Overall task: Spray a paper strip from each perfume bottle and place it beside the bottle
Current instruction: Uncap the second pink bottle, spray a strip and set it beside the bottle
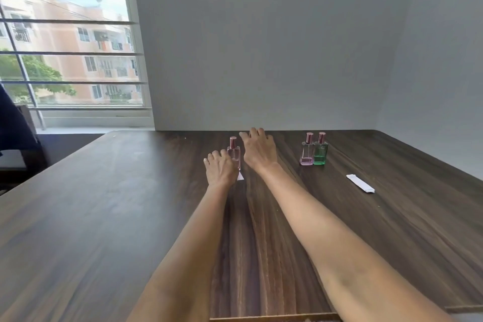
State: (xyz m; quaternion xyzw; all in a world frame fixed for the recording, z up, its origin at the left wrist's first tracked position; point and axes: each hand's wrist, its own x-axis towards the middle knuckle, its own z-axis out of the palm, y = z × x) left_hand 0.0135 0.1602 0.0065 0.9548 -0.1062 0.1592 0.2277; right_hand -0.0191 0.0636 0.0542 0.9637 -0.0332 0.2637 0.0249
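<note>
A pink perfume bottle (234,152) with a rose cap stands upright on the wooden table (117,204), between my two hands. My left hand (219,168) rests knuckles up just left of and in front of it, fingers curled over a white paper strip (240,177); only one end of the strip shows by the wrist. My right hand (258,150) hovers right of the bottle, fingers spread, holding nothing. A lilac bottle (306,151) and a green bottle (320,150) stand side by side further right.
A small stack of white paper strips (360,183) lies on the table right of the two bottles. The grey wall (261,60) runs along the table's far edge. A barred window (70,47) is at the left.
</note>
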